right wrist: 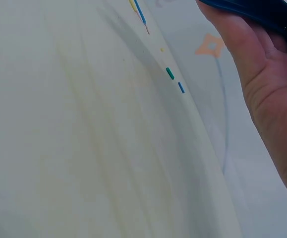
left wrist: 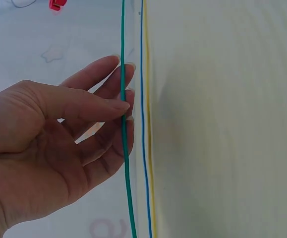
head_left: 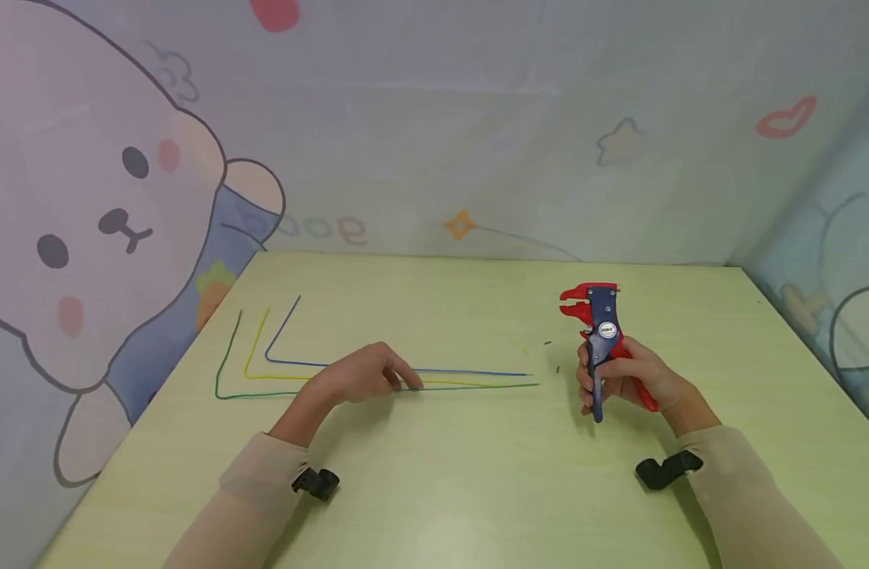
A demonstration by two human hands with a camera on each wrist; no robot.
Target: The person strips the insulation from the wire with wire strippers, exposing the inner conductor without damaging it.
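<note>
Thumb and fingertips of my left hand (head_left: 359, 375) pinch a green wire (left wrist: 128, 173) partway along its length. Beside it a yellow wire (left wrist: 149, 148) and a blue wire (head_left: 470, 371) lie on the table, each bent at its left end. In the right wrist view a bare copper tip shows at the right end of these wires. My right hand (head_left: 651, 375) grips a red and blue wire stripper (head_left: 603, 312) by its handles, its red jaws parted and pointing left. Only part of a dark handle shows in the right wrist view.
Short cut pieces of blue insulation (right wrist: 181, 88), green insulation (right wrist: 169, 73) and yellow insulation (right wrist: 161, 49) lie between the wire ends and the stripper. The light wooden table (head_left: 442, 490) ends at a printed cloth backdrop (head_left: 406, 158) behind.
</note>
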